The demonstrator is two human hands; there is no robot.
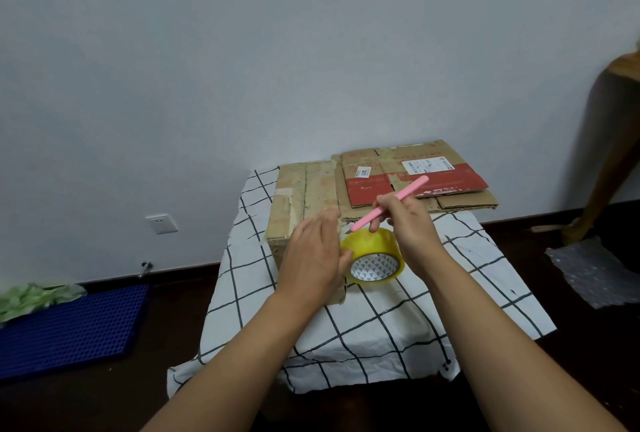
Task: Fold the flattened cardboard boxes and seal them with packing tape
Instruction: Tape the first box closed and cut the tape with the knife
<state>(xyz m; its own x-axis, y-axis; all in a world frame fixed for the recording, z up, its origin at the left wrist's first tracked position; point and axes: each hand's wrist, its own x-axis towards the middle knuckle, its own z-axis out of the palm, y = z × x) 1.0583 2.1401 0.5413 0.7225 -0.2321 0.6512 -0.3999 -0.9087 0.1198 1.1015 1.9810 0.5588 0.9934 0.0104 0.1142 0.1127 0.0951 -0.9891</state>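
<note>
A folded-up brown cardboard box (301, 196) stands on the left of the checked tablecloth (381, 324). My left hand (315, 255) lies flat against the box's near right side, fingers together, with its thumb touching a yellow roll of packing tape (374, 255). The roll leans on the cloth just right of the box. My right hand (405, 223) holds a pink utility knife (391, 203) like a pen, its tip at the top edge of the roll. Flattened cardboard boxes (415, 175), one with a red printed panel, lie stacked at the back right.
A white wall rises behind the table. On the dark floor to the left lies a blue plastic grid panel (69, 327) with green material (34, 296) beside it. On the right are a wooden chair leg (602, 154) and a sheet of bubble wrap (595, 272).
</note>
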